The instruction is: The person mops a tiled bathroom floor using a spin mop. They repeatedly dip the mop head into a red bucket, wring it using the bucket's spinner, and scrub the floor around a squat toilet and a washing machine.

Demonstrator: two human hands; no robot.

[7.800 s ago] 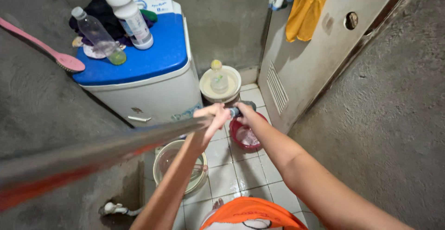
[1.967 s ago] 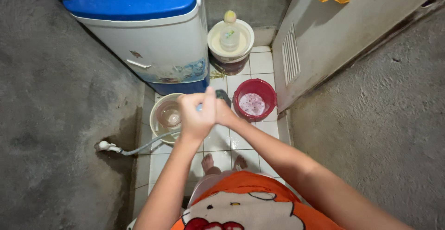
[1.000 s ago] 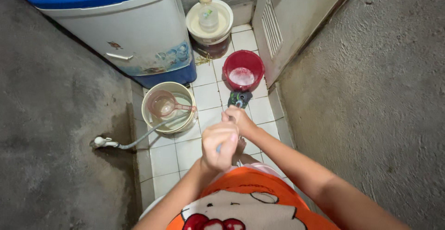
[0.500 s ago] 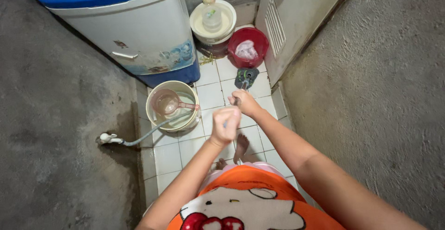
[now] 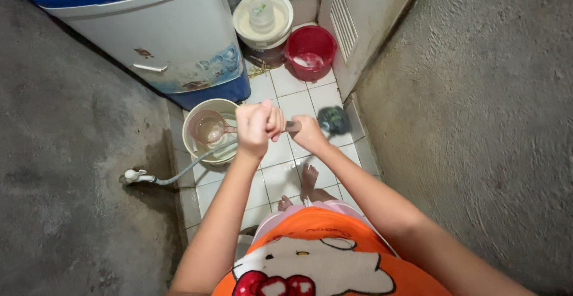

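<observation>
From the left I count one wall tap (image 5: 132,176) with its hose running into one cream bucket (image 5: 197,114) that holds one pink dipper (image 5: 208,129). My left hand (image 5: 256,128) is fisted tight around the long brush handle (image 5: 292,126); my right hand (image 5: 309,132) grips it just beside. One dark brush head (image 5: 333,119) sits over the white floor tiles (image 5: 310,101) near the wall. Behind stand one washing machine (image 5: 167,39), one lidded pail (image 5: 262,18) and one red bucket (image 5: 310,48).
</observation>
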